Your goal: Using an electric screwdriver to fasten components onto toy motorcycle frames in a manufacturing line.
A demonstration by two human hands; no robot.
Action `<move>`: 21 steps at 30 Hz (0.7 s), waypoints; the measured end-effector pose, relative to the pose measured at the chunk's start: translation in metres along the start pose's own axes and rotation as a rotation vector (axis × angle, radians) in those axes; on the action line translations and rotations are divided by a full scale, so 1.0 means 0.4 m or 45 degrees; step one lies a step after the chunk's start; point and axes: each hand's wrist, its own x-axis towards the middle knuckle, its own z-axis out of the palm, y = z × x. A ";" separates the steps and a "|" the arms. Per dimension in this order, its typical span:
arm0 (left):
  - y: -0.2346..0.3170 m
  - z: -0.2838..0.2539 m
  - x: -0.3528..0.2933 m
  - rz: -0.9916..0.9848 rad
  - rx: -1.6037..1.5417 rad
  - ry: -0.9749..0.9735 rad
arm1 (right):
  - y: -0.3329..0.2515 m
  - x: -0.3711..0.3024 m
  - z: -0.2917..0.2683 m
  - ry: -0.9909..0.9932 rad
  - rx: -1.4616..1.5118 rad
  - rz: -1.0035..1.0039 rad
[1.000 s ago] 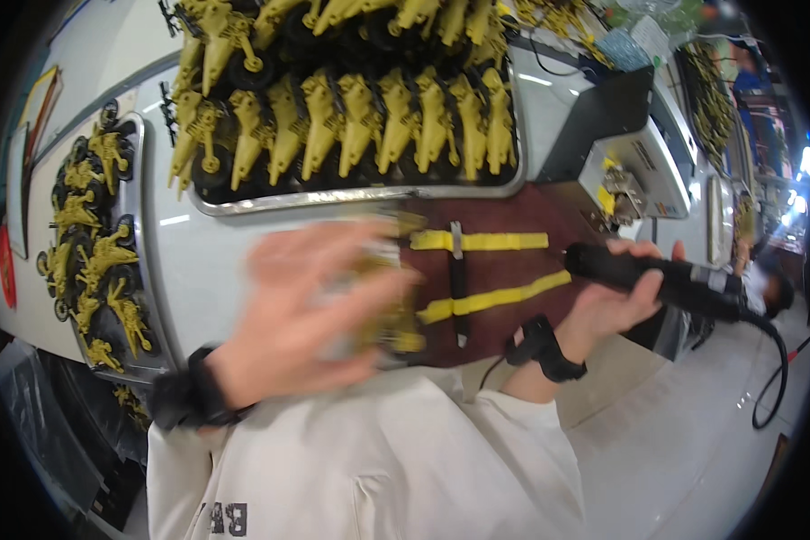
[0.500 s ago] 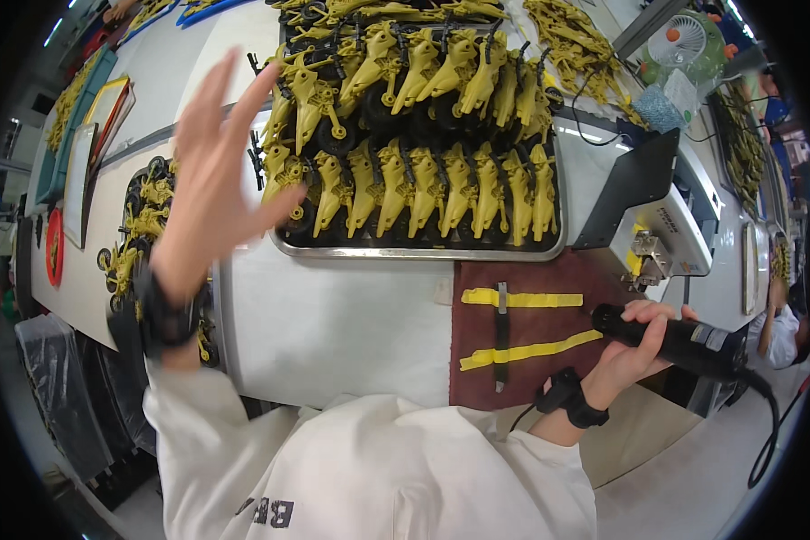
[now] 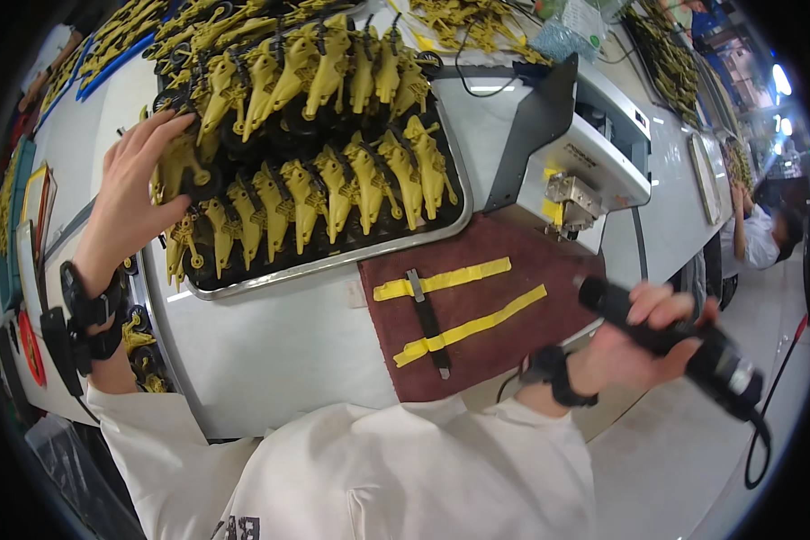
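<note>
Your left hand (image 3: 139,184) is at the left end of the big tray (image 3: 333,261), half open, thumb spread well away from the fingers and curved about the yellow end bike (image 3: 178,171). Whether it has a grip or only touches, I cannot tell. Your right hand (image 3: 643,337) is wrapped firmly round the black driver (image 3: 715,364) — its tip hangs over the right part of the maroon mat (image 3: 504,351), touching no bike.

As for progress, no bike lies on the mat: just two yellow strips (image 3: 463,276) and a dark bar (image 3: 428,319) across them. So nothing looks to be in work under the driver just now. The tray is well filled, its bikes standing close in rows, many with black wheels and bars fitted, so much of their assembly looks done. Which of them have had the driver, and which are left, does not show. More bikes (image 3: 139,337) sit to the left, partly hidden by your forearm — their state I cannot judge. The feeder (image 3: 594,162) stands beside the mat, just beyond the driver's tip.
</note>
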 end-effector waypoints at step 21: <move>0.576 0.340 -0.116 0.398 -0.479 -0.041 | -0.049 -0.032 0.046 -0.677 0.386 0.300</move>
